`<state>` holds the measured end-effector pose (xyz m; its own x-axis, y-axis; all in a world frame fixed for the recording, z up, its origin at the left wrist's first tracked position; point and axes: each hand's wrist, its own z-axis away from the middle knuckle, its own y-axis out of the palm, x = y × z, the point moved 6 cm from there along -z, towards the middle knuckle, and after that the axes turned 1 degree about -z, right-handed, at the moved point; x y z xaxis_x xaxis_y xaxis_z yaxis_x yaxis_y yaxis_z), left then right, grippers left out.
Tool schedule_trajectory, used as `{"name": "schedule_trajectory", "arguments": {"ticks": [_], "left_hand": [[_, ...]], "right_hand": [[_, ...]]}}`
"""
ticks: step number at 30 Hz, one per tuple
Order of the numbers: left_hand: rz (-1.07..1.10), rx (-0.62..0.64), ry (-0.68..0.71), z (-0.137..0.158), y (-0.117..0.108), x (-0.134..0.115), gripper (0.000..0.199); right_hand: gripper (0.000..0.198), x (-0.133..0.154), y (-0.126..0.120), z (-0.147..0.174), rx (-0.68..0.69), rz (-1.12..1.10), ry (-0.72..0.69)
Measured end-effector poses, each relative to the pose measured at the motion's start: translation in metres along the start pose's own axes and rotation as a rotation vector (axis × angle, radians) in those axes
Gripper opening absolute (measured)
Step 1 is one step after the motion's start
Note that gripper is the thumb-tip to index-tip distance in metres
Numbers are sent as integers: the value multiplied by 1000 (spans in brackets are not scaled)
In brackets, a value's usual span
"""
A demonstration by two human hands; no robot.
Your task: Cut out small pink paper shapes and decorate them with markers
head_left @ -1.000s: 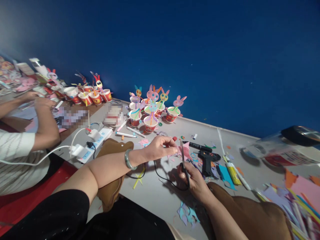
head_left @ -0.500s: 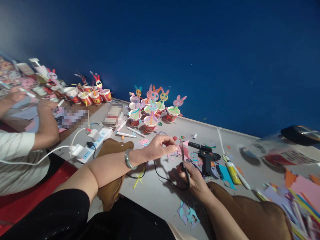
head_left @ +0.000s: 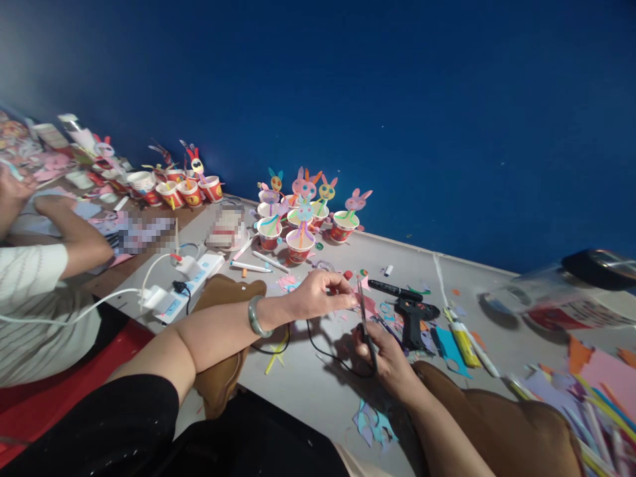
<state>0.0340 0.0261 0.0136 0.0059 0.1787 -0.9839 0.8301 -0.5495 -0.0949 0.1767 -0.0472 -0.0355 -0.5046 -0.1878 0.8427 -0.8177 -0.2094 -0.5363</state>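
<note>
Left hand (head_left: 318,295) pinching pink paper (head_left: 369,307), right hand (head_left: 391,361) gripping scissors (head_left: 363,311); paper angle changed.

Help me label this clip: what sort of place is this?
Likely a craft workspace: scissors in the right hand, coloured paper scraps and decorated paper cups on the table.

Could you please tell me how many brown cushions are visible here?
2. One brown cushion lies beneath the left forearm; the other brown cushion is beside the right forearm. Another could be hidden from view.
</note>
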Motion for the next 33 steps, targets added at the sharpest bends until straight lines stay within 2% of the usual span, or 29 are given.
{"name": "schedule_trajectory", "arguments": {"ticks": [11,23,33], "left_hand": [[-18,-18,11,-1,-3,0,15],[-64,-66,26,-2,-8,-3,15],[-51,24,38,-1,-4,-7,18]], "right_hand": [[58,-5,1,0,-1,14,3],[69,-6,-1,0,-27,16,-8],[68,-4,0,0,-2,21,-13]]}}
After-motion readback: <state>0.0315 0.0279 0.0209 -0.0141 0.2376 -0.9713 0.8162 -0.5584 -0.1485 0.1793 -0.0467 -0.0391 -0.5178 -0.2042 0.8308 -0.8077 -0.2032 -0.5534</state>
